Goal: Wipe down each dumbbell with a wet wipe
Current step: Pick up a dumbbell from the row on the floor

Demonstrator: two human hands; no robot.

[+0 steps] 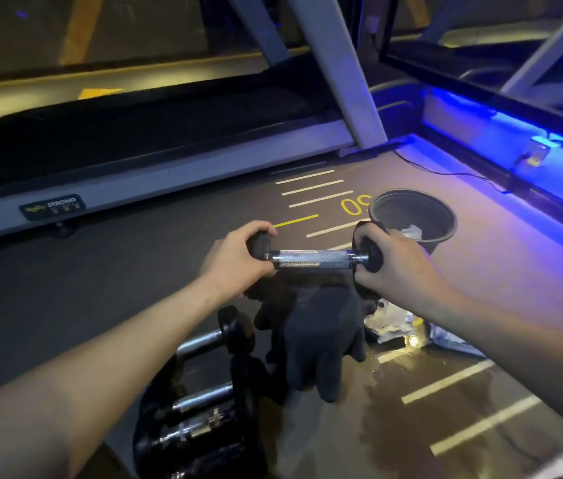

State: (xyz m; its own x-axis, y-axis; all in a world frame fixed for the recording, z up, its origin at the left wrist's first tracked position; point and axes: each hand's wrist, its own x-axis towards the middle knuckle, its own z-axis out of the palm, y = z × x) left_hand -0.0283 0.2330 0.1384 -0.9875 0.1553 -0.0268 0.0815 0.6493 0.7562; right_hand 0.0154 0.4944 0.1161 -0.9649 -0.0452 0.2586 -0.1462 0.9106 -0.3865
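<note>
Two bare hands hold one small dumbbell [312, 259] in the air, above the floor, with its chrome handle lying level between them. The left hand [238, 261] is closed around the black weight at the left end, the fingers curled over the top and the thumb below. The right hand [394, 264] is closed around the black weight at the right end in the same way. The knurled middle part of the handle is bare; no hand touches it. Under the held dumbbell a dark cloth [318, 340] hangs or lies in folds, and I cannot tell what supports it. To the left of the cloth, lower in the view, several other dumbbells [204, 402] lie close together on the dark floor [83, 278]. Just right of the cloth there is a crumpled white packet [394, 323], and the floor near it looks wet and shiny. Behind the right hand stands a round dark bin [442, 219] with something white and crumpled inside. White and yellow lines and yellow digits are painted on the floor. Further away a treadmill [155, 174] stands at the left, and a blue light strip [515, 133] runs along the right side
</note>
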